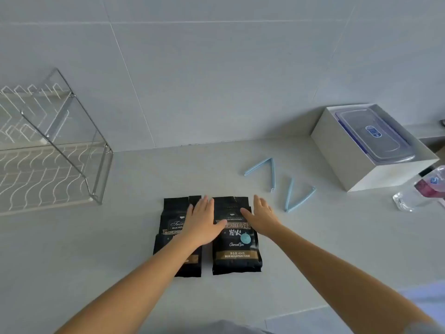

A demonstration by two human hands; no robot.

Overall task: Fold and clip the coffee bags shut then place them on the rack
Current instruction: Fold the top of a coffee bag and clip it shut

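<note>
Two black coffee bags lie flat side by side on the pale counter, tops pointing away from me. My left hand (pixel 202 219) is spread with straight fingers over the upper part of the left bag (pixel 171 227). Over the top right corner of the right bag (pixel 237 247), my right hand (pixel 261 216) is spread with straight fingers. Neither hand grips anything. Two light blue sealing clips lie open in a V to the right of the bags, one farther back (pixel 262 167), one nearer (pixel 297 197). The wire rack (pixel 55 145) stands at the far left against the wall.
A white box (pixel 356 162) holding a clear lidded container (pixel 375 133) sits at the back right. A plastic water bottle (pixel 419 189) lies at the right edge. A tiled wall closes the back of the counter.
</note>
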